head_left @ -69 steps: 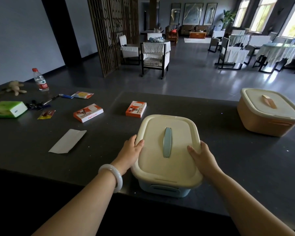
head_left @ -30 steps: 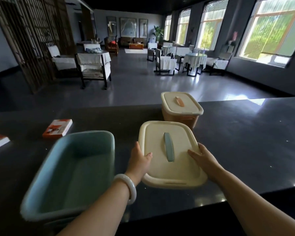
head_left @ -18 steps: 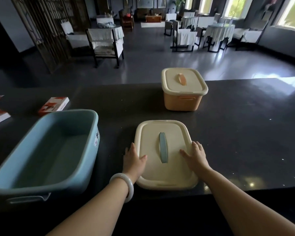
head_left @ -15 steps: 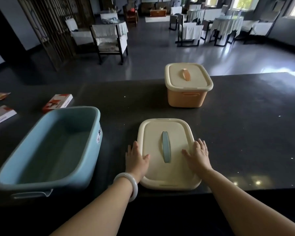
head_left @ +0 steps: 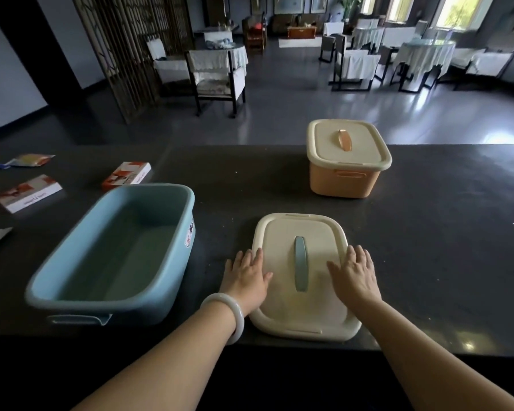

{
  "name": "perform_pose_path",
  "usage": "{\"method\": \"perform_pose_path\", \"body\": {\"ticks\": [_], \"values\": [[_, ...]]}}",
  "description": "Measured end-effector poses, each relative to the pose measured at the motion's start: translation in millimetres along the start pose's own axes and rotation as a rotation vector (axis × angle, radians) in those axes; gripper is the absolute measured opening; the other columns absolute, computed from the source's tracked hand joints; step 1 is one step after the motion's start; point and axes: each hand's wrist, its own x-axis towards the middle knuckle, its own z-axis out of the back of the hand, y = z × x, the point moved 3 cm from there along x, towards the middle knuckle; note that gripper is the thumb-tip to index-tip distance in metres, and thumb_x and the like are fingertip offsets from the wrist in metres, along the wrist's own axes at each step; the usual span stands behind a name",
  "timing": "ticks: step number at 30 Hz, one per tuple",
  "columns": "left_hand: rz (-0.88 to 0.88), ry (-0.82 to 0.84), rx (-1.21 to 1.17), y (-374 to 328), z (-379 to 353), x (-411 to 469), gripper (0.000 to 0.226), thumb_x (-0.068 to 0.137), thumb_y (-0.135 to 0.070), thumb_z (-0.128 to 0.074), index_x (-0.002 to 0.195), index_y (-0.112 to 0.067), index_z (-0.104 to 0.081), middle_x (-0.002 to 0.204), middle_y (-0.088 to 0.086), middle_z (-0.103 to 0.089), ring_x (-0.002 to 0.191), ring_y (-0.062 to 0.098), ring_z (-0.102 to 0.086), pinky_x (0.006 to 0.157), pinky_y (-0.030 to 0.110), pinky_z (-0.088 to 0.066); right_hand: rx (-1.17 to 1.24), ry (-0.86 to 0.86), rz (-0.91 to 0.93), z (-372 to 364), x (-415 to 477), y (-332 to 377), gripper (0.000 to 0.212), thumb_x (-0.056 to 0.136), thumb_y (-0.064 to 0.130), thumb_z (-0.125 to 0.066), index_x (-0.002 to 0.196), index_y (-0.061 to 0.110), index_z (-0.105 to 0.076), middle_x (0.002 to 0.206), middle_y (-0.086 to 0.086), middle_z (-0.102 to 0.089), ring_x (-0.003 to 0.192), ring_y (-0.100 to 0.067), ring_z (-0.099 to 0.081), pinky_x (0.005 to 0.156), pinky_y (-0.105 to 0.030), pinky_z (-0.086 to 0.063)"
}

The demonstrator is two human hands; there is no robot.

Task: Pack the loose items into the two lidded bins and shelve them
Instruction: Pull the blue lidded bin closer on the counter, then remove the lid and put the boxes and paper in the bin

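With the cream lid (head_left: 301, 277) lying flat at the desk's (head_left: 428, 247) near edge, its near rim almost at the drop, both hands rest spread on it: left hand (head_left: 247, 275) on the left rim, right hand (head_left: 353, 272) on the right side, fingers (head_left: 361, 256) flat and extended, gripping nothing. Judged step: lid parked, blue bin (head_left: 113, 250) open and empty just to its left, ready for loading. To do it well, lift the hands straight off so the lid does not slide over the edge. Orange bin (head_left: 346, 158), lidded, sits toward the far edge. Two red-and-white boxes (head_left: 127, 175) (head_left: 29, 192) and a packet (head_left: 30, 159) lie toward the left end, beyond the blue bin. Right half of the desk is bare; room there for the second lid.
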Motion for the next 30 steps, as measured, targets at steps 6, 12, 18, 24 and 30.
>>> {"method": "perform_pose_path", "body": {"ticks": [6,12,18,24,30], "values": [[-0.124,-0.133,0.109,7.2,61.3,-18.1,0.038,0.101,-0.036,-0.041,0.131,-0.014,-0.049,0.134,0.007,-0.050,0.125,0.025,-0.045,0.107,0.043,-0.038,-0.102,0.117,0.230,22.4,10.1,75.2,0.061,0.098,0.042,-0.046,0.147,0.009,-0.030,0.153,-0.011,-0.032,0.141,-0.029,-0.026,0.116,-0.040,-0.021],[-0.092,-0.370,0.292,56.4,133.5,-39.0,0.038,0.098,-0.039,-0.045,0.126,-0.015,-0.051,0.127,0.007,-0.053,0.121,0.027,-0.047,0.106,0.041,-0.035,-0.182,0.097,0.428,43.0,-4.3,189.1,0.060,0.094,0.046,-0.051,0.146,0.021,-0.034,0.151,-0.005,-0.035,0.139,-0.030,-0.029,0.111,-0.044,-0.027],[0.070,-0.369,0.310,168.7,193.7,-82.2,0.046,0.098,-0.040,-0.044,0.136,-0.014,-0.045,0.138,0.010,-0.047,0.128,0.029,-0.044,0.110,0.044,-0.033,-0.255,0.186,0.683,33.4,-43.1,321.8,0.062,0.088,0.039,-0.060,0.143,0.020,-0.038,0.145,-0.006,-0.040,0.136,-0.029,-0.035,0.111,-0.038,-0.030],[0.213,-0.323,0.325,297.7,223.6,-143.4,0.051,0.098,-0.041,-0.045,0.140,-0.013,-0.041,0.140,0.010,-0.045,0.129,0.028,-0.043,0.109,0.044,-0.034,-0.333,0.238,0.850,-21.1,-106.6,445.6,0.063,0.088,0.039,-0.061,0.143,0.017,-0.040,0.147,-0.010,-0.041,0.136,-0.028,-0.037,0.112,-0.034,-0.030],[0.300,-0.308,0.295,406.5,231.1,-183.7,0.051,0.098,-0.040,-0.049,0.140,-0.014,-0.040,0.141,0.008,-0.045,0.130,0.026,-0.043,0.108,0.043,-0.038,-0.356,0.304,0.883,-83.3,-152.8,534.1,0.061,0.090,0.043,-0.061,0.141,0.016,-0.042,0.144,-0.011,-0.044,0.131,-0.030,-0.044,0.108,-0.040,-0.037]]}}
